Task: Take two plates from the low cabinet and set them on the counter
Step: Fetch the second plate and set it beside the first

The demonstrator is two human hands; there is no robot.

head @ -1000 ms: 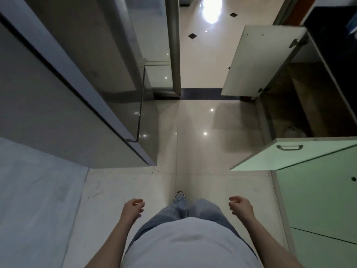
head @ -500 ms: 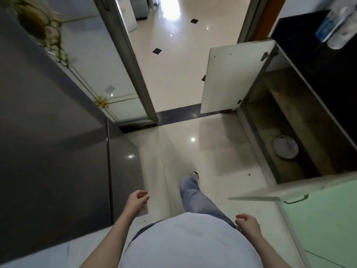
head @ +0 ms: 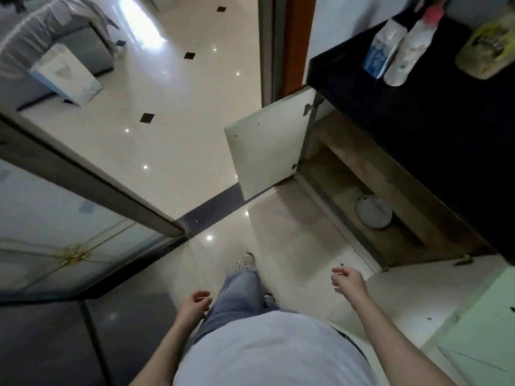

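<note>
Both hands were empty and hanging loose in front of the body. The left hand (head: 195, 302) sat close to the left thigh, fingers curled in with nothing in its grip, forearm bare and angled up from the bottom edge. The right hand (head: 348, 281) was held further out to the side and a bit further forward, fingers half curled (thumb sticking forward, as far as I could tell), that forearm bare too.

A: Right hand (head: 348, 281)?
B: Lifted and swung out from the hip toward the open cabinet (head: 362, 174), fingers loosely curled, empty.
A: Plates (head: 373, 214)?
B: Now closer, ahead-right of that hand.
</note>
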